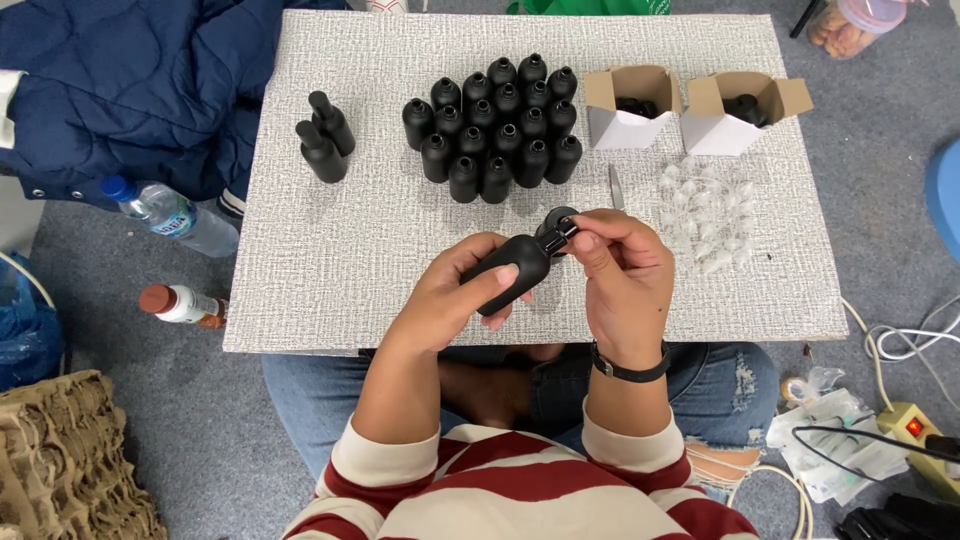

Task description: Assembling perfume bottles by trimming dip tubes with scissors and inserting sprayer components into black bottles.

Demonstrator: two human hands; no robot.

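Observation:
My left hand (455, 290) grips a matte black bottle (515, 268) lying tilted above the near part of the grey textured board (320, 240). My right hand (625, 265) pinches a black cap (558, 222) at the bottle's neck. Behind them stands a cluster of several open black bottles (497, 125). Two capped black bottles (325, 137) stand apart at the left. A pile of small clear plastic inserts (706, 215) lies right of my right hand.
Two open white cardboard boxes (630, 105) (740, 110) with black parts sit at the back right. A small metal tool (615, 186) lies by the inserts. A blue jacket (130, 80), two drink bottles (170, 215) (182, 304), cables and a power strip (915, 435) lie on the floor.

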